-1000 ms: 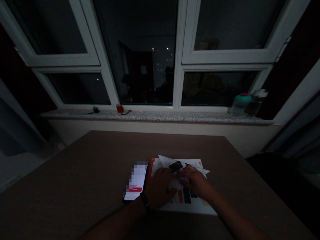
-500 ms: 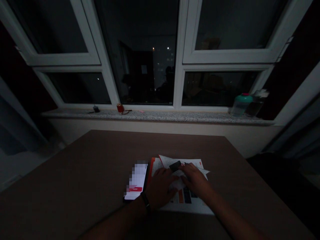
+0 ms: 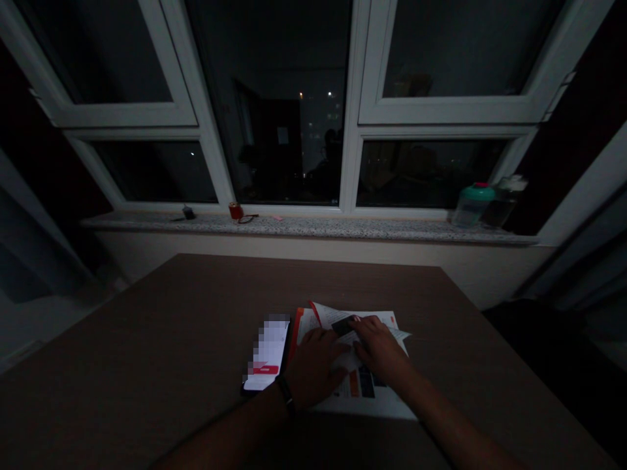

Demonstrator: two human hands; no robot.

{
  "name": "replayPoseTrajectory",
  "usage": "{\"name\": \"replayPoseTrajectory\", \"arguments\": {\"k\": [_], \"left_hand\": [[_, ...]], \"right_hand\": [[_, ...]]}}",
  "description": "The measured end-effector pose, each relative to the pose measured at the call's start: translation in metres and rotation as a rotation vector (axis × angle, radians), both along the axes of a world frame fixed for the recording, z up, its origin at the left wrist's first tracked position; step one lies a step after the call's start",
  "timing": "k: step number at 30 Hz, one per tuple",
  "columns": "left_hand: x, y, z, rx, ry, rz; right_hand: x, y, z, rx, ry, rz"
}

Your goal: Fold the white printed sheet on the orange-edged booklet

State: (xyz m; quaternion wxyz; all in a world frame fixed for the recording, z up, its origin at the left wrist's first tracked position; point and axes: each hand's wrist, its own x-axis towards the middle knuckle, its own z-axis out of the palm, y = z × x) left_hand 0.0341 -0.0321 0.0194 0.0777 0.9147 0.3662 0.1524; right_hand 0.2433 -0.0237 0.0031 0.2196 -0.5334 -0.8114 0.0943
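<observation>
A folded sheet of printed paper (image 3: 326,316), with pointed corners sticking out at its upper left and right, lies on a flat printed sheet or booklet (image 3: 386,403) with an orange left edge. My left hand (image 3: 316,365) rests palm down on the folded paper's left part, fingers stretched out and thumb apart. On the right side my right hand (image 3: 379,346) has its fingers bent together and pressed on the paper's fold. Its thumb points in toward the left hand. Both hands cover much of the paper. A dark band sits on my left wrist.
A phone (image 3: 268,349) with a lit, partly blurred screen lies left of the paper on the brown table (image 3: 147,365). Beyond stands a stone windowsill (image 3: 313,226) with a small red jar (image 3: 236,211), a dark small bottle (image 3: 188,212) and a teal-lidded bottle (image 3: 473,205). The room is dim.
Both hands keep nearly the same place. The folded paper's upper left corner has shifted slightly up and left, showing more red edge. The right hand has moved a touch upward.
</observation>
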Motion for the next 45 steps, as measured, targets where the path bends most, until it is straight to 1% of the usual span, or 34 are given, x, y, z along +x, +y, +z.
{"name": "replayPoseTrajectory", "arguments": {"k": [12, 21, 33, 45], "left_hand": [[-0.0003, -0.0009, 0.0016, -0.015, -0.022, 0.002], [0.0001, -0.0004, 0.0026, -0.028, -0.026, 0.011], [-0.0005, -0.0014, 0.0000, -0.034, -0.070, 0.006], [-0.0012, 0.0013, -0.0022, -0.021, -0.045, 0.001]], "right_hand": [[0.0007, 0.0012, -0.0008, -0.016, 0.059, -0.036], [0.0064, 0.0020, -0.0025, -0.033, 0.104, -0.007], [0.0089, -0.0004, -0.0023, -0.056, 0.080, 0.013], [0.0082, -0.0013, -0.0011, -0.069, 0.059, -0.006]]}}
